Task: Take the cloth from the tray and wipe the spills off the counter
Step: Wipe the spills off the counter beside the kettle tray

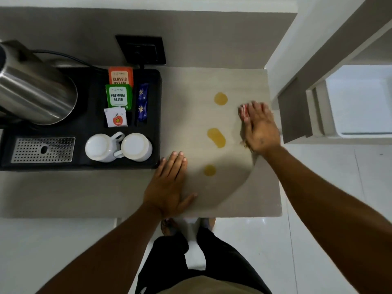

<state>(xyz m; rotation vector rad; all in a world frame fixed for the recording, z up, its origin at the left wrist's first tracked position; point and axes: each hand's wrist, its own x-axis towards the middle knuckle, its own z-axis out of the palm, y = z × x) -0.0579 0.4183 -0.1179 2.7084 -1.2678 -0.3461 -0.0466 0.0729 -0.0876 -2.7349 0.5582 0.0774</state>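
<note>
- Kettle [36,85]: steel, at the far left on the tray's back corner.
- Tray [89,164]: black, on the left part of the bench [84,192]; holds a perforated drip grate [43,149], tea sachets [118,95] and two white cups [118,147] upside down. No cloth shows on it.
- Left hand [167,187]: flat, palm down, fingers spread, on the bench just beside the tray's near right corner; holds nothing.
- Spills [216,137]: three yellow patches in a line, far to near, between the two hands; all three appear whole and unwiped.
- Right hand [259,129]: blurred, flat, pressing down near the bench's right edge, right of the spills.
- Cloth [243,112]: only a small red-and-white edge shows at the right hand's fingertips; the rest is hidden beneath the palm.
- Progress, as judged: the cloth seems off the tray and on the bench; wiping is at its start, with every spill left to clear.
</note>
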